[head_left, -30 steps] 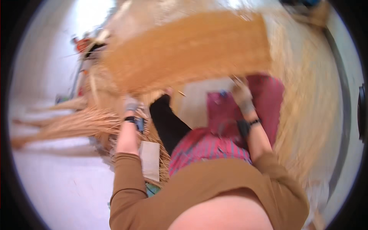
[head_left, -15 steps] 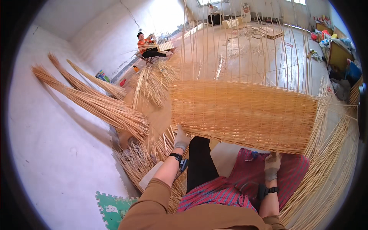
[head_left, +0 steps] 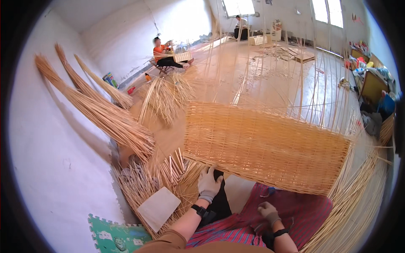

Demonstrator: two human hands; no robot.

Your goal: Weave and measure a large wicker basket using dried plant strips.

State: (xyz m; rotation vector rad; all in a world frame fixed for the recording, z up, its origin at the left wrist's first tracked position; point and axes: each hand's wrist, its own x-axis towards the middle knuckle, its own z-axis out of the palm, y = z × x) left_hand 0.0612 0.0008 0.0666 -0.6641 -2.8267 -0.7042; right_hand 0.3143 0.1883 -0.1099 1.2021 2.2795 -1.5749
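A broad woven wicker panel (head_left: 265, 147) slants across the space in front of me, tall thin stakes rising from its far edge. Below its near edge, toward the left corner, is my left hand (head_left: 209, 184) in a pale glove. Its fingers reach up to the edge and its thumb stands apart. My right hand (head_left: 269, 211), also gloved, is off the panel, over the red and blue striped cloth (head_left: 308, 211) on my lap. Its fingers are curled in; whatever they may hold is hidden.
Bundles of wicker rods (head_left: 99, 114) lean on the left wall, and loose rods (head_left: 358, 189) lie along my right. A flat pale board (head_left: 159, 209) and a green foam mat (head_left: 116, 236) are at lower left. A person in orange (head_left: 162, 52) sits weaving farther off; another person (head_left: 241, 27) sits at the back.
My right hand has left the panel's near edge and drawn back over my lap. The left hand has shifted right along the edge. The view has tilted up, so the panel appears lower.
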